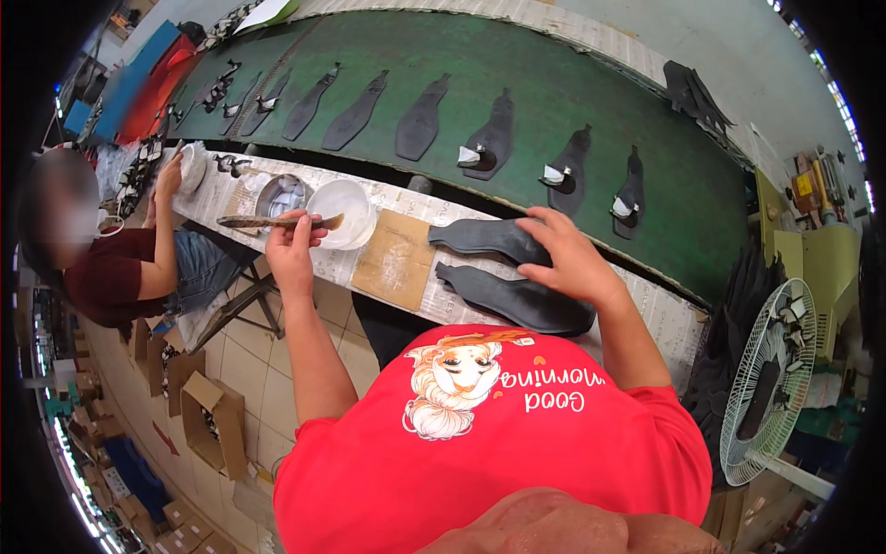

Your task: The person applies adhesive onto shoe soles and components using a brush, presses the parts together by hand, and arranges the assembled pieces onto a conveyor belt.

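Note:
My left hand [295, 242] grips a flat brush [254, 222] with a brown handle, its bristles pointing right. Under the brush stand a whitish bowl [362, 228] and a metal bowl [268, 190] with white material in it. My right hand [572, 257] has its fingers spread at the right part of a black, sole-shaped piece [475, 236]; whether it presses on it I cannot tell. A second black, sole-shaped piece [503, 297] lies alongside, nearer to me. To their left a brown cardboard square [397, 263] lies on the paper-covered bench.
A green conveyor belt [369, 42] beyond the bench carries several black pieces, some with small white-and-black parts on them. At left a co-worker [115, 263] sits beside the bench. A white fan [771, 383] stands at right. Open cardboard boxes [214, 420] sit on the tiled floor.

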Action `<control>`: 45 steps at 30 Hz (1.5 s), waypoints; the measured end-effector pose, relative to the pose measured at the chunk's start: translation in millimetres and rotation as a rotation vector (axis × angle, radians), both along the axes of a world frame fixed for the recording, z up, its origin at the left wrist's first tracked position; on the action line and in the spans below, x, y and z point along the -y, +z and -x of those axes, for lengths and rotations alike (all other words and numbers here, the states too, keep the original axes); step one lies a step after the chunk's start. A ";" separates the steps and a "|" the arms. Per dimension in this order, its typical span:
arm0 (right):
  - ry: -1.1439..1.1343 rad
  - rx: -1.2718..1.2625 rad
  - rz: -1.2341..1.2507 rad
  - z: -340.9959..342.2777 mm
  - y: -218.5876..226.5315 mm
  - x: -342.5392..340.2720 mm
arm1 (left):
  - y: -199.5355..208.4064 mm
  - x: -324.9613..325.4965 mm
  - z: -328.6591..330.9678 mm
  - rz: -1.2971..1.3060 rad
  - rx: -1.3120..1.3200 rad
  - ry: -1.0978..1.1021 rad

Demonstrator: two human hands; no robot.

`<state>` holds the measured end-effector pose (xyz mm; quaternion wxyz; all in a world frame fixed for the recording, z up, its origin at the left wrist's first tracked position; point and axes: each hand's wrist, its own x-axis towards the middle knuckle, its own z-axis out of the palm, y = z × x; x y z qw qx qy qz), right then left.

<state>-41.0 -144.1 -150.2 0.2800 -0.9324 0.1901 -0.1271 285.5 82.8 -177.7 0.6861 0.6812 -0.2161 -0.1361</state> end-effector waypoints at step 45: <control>0.084 0.025 0.243 -83.5 1.2 -10.5 | 6.0 12.9 36.2 0.317 -0.369 -0.225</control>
